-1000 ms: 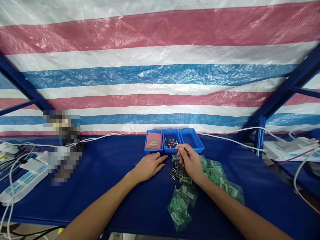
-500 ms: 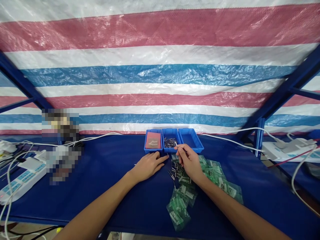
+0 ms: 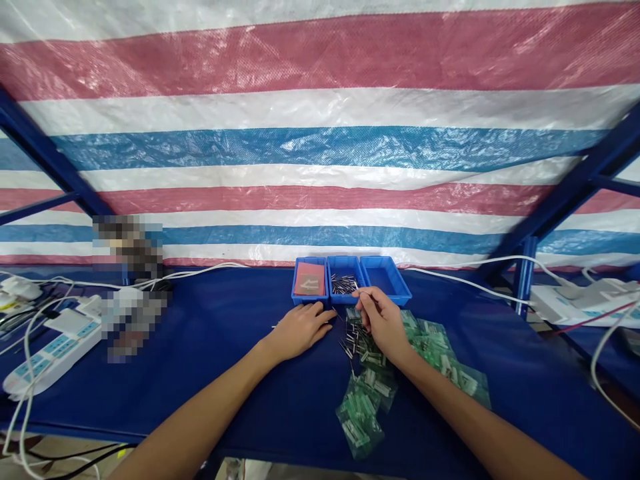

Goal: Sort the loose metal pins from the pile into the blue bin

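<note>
1. The right hand (image 3: 384, 325) was closed at its fingertips, thumb against forefinger, round a slim piece (image 3: 357, 287); so narrow a thing probably suited a pinch better than a fist.
2. Left of that pinch, the left hand (image 3: 300, 331) lay palm-down, forefinger pointing toward it, fingers slightly parted. Whether it gripped anything beneath could not be told; perhaps it rested there for steadiness. A thin pale tip (image 3: 273, 327) poked out at its outer side.
3. Nearer the body than the pinch, loose pins (image 3: 351, 341) lay heaped between the hands, presumably for easy reach.
4. Just past the pinch, the middle tray (image 3: 344, 300) held similar pins (image 3: 343, 285). Farther left, the left tray (image 3: 310, 300) held a red card (image 3: 310, 269) and a clear packet (image 3: 309, 285); the right tray (image 3: 385, 270) stood beyond the knuckles. Their closeness likely made for short reaches.
5. Below and right of the pinch, green bags (image 3: 361, 423) lay spread on the blue table (image 3: 280, 413), some beside the right wrist.
</note>
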### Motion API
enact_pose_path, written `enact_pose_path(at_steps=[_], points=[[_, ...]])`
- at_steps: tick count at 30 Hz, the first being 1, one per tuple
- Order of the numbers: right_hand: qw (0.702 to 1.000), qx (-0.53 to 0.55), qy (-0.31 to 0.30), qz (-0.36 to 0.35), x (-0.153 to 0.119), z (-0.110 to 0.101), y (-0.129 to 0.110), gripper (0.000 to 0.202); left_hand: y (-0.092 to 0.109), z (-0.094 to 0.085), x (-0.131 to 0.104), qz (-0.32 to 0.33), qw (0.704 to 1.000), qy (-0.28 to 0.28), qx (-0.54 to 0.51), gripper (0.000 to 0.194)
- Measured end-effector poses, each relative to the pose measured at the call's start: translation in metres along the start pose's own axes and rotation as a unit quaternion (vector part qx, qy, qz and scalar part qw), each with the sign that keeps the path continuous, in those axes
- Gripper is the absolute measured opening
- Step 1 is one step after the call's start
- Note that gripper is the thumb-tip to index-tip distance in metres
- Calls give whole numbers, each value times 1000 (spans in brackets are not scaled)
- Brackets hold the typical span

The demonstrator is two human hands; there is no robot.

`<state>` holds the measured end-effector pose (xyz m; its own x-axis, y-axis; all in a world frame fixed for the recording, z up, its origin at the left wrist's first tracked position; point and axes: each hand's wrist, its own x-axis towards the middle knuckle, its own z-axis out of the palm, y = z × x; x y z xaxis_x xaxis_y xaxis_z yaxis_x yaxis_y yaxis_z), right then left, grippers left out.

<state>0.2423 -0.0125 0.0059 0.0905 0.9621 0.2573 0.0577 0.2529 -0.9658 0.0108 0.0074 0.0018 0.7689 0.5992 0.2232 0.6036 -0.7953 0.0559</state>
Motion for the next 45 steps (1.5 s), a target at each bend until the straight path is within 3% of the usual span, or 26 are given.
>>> enact_pose_path(at_steps=[19, 36, 45], points=[[1000, -8, -3, -10, 1, -3, 2, 41, 1, 2, 2, 9, 1000, 1, 25, 45], [1000, -4, 7, -3, 2, -4, 1, 41, -1, -2, -1, 27, 997, 60, 48, 33], [1000, -2, 1, 5, 1, -3, 4, 40, -1, 4, -2, 18, 997, 56, 57, 30]])
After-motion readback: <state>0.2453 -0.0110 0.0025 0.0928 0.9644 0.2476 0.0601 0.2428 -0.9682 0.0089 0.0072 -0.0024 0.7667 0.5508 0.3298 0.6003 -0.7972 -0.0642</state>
